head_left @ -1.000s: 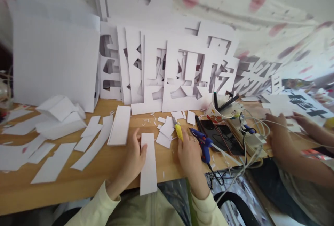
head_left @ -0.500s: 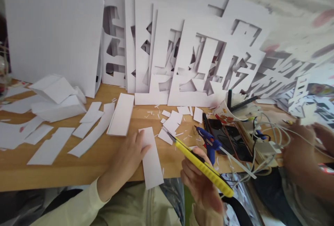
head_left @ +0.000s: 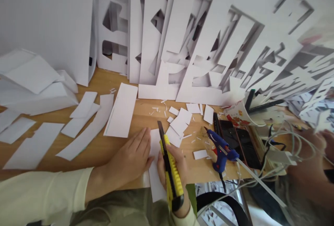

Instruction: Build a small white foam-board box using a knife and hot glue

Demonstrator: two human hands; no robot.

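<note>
My left hand point(head_left: 129, 156) lies flat, fingers stretched out, pressing on a white foam-board strip point(head_left: 156, 180) that hangs over the front edge of the wooden table point(head_left: 104, 149). My right hand point(head_left: 173, 165) is closed round a yellow and black utility knife point(head_left: 171, 170). The knife's blade end points away from me and sits over the strip's far end, right beside my left fingertips. Small white offcuts point(head_left: 180, 123) lie just beyond the blade.
Tall white boards with cut-out shapes point(head_left: 198, 45) lean along the back. Loose white strips point(head_left: 88, 128) cover the left of the table. A blue glue gun point(head_left: 220, 149), phones point(head_left: 235, 137), a paper cup with pens point(head_left: 242, 113) and cables are at right, where another person's hand point(head_left: 308, 160) reaches.
My right hand brought the knife from the right, where it was raised, down onto the strip beside my left hand. The camera moved closer and lower.
</note>
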